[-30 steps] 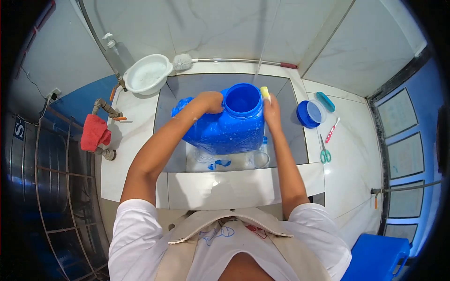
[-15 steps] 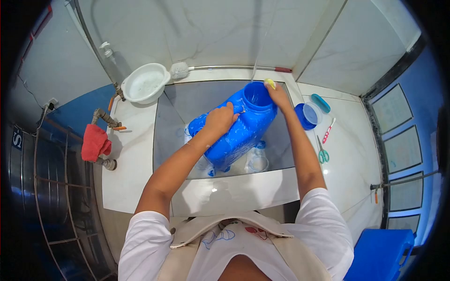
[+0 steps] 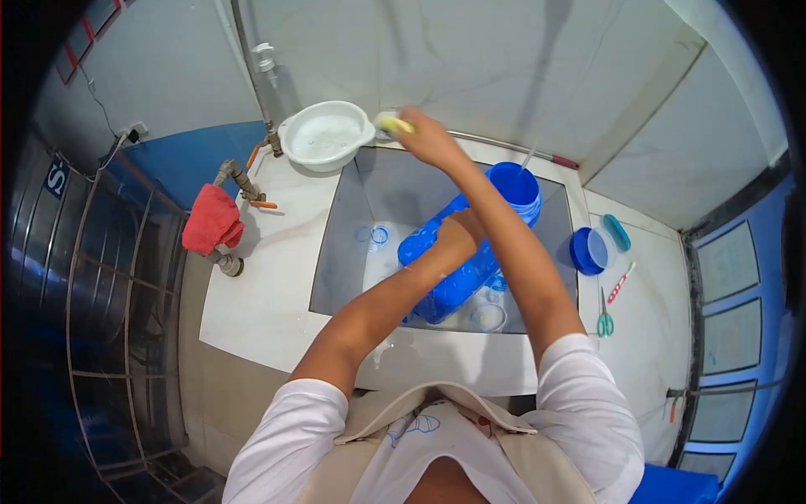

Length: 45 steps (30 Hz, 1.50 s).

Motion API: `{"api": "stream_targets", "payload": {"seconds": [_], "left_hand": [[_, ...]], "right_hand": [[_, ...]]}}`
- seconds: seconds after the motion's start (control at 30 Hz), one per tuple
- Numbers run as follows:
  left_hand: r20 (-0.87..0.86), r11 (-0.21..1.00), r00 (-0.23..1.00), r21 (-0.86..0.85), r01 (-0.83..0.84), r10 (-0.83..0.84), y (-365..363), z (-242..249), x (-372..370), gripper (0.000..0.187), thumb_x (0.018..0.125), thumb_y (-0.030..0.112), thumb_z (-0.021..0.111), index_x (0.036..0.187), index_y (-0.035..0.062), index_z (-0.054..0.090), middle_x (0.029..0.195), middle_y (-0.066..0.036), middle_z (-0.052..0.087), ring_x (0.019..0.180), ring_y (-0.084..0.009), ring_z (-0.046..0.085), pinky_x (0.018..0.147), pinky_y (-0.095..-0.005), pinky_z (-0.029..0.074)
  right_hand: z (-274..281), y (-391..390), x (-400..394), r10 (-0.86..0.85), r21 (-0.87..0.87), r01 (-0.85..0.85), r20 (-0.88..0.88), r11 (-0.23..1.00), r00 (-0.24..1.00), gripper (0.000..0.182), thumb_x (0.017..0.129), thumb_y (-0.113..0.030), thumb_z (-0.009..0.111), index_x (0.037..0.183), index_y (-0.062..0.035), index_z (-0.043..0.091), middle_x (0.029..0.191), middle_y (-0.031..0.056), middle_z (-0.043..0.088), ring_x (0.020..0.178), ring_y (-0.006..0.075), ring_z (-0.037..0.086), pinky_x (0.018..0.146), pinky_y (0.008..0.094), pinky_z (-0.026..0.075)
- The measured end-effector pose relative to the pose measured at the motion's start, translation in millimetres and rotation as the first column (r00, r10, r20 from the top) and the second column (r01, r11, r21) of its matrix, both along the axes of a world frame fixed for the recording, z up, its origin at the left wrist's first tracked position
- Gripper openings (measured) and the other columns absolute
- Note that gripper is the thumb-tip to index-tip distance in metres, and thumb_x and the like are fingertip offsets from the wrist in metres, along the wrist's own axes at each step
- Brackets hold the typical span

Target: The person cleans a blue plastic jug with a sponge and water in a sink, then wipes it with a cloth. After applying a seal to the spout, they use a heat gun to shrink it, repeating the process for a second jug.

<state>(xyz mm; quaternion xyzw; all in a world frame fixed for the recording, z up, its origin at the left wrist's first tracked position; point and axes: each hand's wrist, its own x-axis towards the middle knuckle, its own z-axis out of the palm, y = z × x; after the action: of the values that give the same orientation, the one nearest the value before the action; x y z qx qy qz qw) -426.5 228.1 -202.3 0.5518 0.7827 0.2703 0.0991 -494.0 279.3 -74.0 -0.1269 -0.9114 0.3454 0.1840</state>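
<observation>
A big blue plastic jerrycan [image 3: 457, 290] with soapy streaks leans in the sink [image 3: 336, 273], its wide round mouth facing up. A thin stream of water falls at that mouth. My left hand [image 3: 462, 231] is closed at the jerrycan's handle; my right forearm crosses above and partly hides its fingers. Up at the back left, my right hand [image 3: 430, 141] grips a yellow sponge [image 3: 395, 125] beside the rim of a white basin [image 3: 326, 134] of sudsy water. Small clear and blue plastic pieces [image 3: 489, 316] lie in the sink, partly hidden by the jerrycan.
Along the back ledge lies a long-handled brush [image 3: 512, 144]. On the right counter are a blue lid [image 3: 588, 252], a teal brush [image 3: 617, 233], a toothbrush [image 3: 621, 283] and green-handled scissors [image 3: 604, 323]. A red cloth [image 3: 212, 220] hangs on the pipe at left.
My right hand has left the jerrycan's mouth and swung left with the sponge to the basin. My left hand stays at the handle. The camera view has shifted left.
</observation>
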Motion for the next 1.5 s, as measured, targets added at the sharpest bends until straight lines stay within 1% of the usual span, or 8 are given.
{"api": "stream_targets", "payload": {"seconds": [0.1, 0.13, 0.33, 0.47, 0.83, 1.07, 1.33, 1.5], "left_hand": [[0.073, 0.815, 0.993, 0.579, 0.032, -0.091, -19, -2, -4, 0.047, 0.083, 0.038, 0.048, 0.119, 0.0075, 0.048, 0.112, -0.020, 0.055, 0.101, -0.0356, 0.054, 0.081, -0.0424, 0.045], [0.079, 0.816, 0.992, 0.577, 0.033, -0.096, -20, -5, -8, 0.047, 0.083, 0.038, 0.048, 0.119, 0.0075, 0.048, 0.112, -0.020, 0.055, 0.101, -0.0356, 0.054, 0.081, -0.0424, 0.045], [0.113, 0.977, 0.971, -0.050, -0.207, 0.212, -14, 28, -20, 0.034, 0.081, 0.029, 0.056, 0.094, -0.0027, 0.055, 0.086, -0.024, 0.061, 0.080, -0.0397, 0.060, 0.072, -0.0463, 0.047], [0.144, 0.982, 0.972, 0.008, -0.186, 0.183, -3, 27, -19, 0.038, 0.082, 0.032, 0.054, 0.089, -0.0055, 0.054, 0.083, -0.028, 0.060, 0.078, -0.0439, 0.058, 0.069, -0.0491, 0.046], [0.175, 0.964, 0.949, 0.002, -0.267, 0.263, -8, 16, -18, 0.040, 0.083, 0.030, 0.052, 0.086, -0.0104, 0.054, 0.083, -0.033, 0.057, 0.078, -0.0453, 0.057, 0.071, -0.0484, 0.046], [0.145, 0.978, 0.967, -0.005, -0.210, 0.209, -13, 20, -29, 0.040, 0.080, 0.032, 0.054, 0.087, -0.0074, 0.055, 0.084, -0.030, 0.058, 0.080, -0.0432, 0.058, 0.072, -0.0485, 0.045], [-0.168, 0.995, 0.984, -0.095, 0.040, -0.056, 2, 35, -17, 0.034, 0.077, 0.037, 0.059, 0.090, 0.0050, 0.058, 0.083, -0.018, 0.062, 0.079, -0.0350, 0.060, 0.067, -0.0449, 0.045], [-0.490, 0.970, 0.838, 0.158, -0.187, 0.241, 61, 15, 4, 0.032, 0.073, 0.039, 0.062, 0.091, 0.0118, 0.059, 0.084, -0.008, 0.062, 0.084, -0.0242, 0.058, 0.070, -0.0380, 0.041]], "right_hand": [[-35, -5, -99, 0.072, -0.003, -0.073, -0.121, 0.997, 0.990, 0.041, 0.079, -0.031, 0.058, 0.107, -0.0018, 0.053, 0.098, 0.0209, 0.059, 0.094, 0.0347, 0.057, 0.078, 0.0405, 0.045], [-44, -6, -117, 0.055, -0.206, -0.063, -0.044, 0.976, 0.998, 0.042, 0.080, -0.032, 0.057, 0.109, -0.0006, 0.053, 0.101, 0.0197, 0.058, 0.095, 0.0325, 0.057, 0.079, 0.0405, 0.046], [-24, 91, 36, 0.087, -0.809, -0.018, 0.041, 0.587, 0.995, 0.028, 0.087, -0.019, 0.053, 0.104, 0.0035, 0.054, 0.097, 0.0115, 0.058, 0.084, 0.0191, 0.060, 0.077, 0.0289, 0.051], [-16, 140, 117, -0.311, -0.751, 0.323, 0.164, 0.575, 0.936, 0.018, 0.084, -0.005, 0.051, 0.096, 0.0089, 0.055, 0.091, 0.0168, 0.059, 0.080, 0.0203, 0.062, 0.072, 0.0283, 0.054], [-10, 150, 125, -0.175, -0.689, 0.340, 0.301, 0.640, 0.938, 0.014, 0.081, 0.003, 0.043, 0.083, 0.0116, 0.054, 0.083, 0.0212, 0.060, 0.068, 0.0258, 0.064, 0.063, 0.0278, 0.057], [8, 156, 118, -0.146, -0.821, 0.232, 0.182, 0.521, 0.972, 0.020, 0.080, 0.003, 0.037, 0.087, 0.0119, 0.053, 0.087, 0.0223, 0.060, 0.082, 0.0270, 0.063, 0.075, 0.0279, 0.055], [7, 161, 124, -0.116, -0.742, 0.257, 0.237, 0.620, 0.965, 0.020, 0.079, 0.003, 0.039, 0.088, 0.0100, 0.055, 0.088, 0.0189, 0.060, 0.080, 0.0239, 0.063, 0.074, 0.0282, 0.055], [6, 162, 127, 0.059, -0.809, 0.178, 0.253, 0.560, 0.966, 0.020, 0.081, 0.001, 0.040, 0.089, 0.0102, 0.056, 0.090, 0.0191, 0.059, 0.079, 0.0230, 0.063, 0.074, 0.0274, 0.055]]}}
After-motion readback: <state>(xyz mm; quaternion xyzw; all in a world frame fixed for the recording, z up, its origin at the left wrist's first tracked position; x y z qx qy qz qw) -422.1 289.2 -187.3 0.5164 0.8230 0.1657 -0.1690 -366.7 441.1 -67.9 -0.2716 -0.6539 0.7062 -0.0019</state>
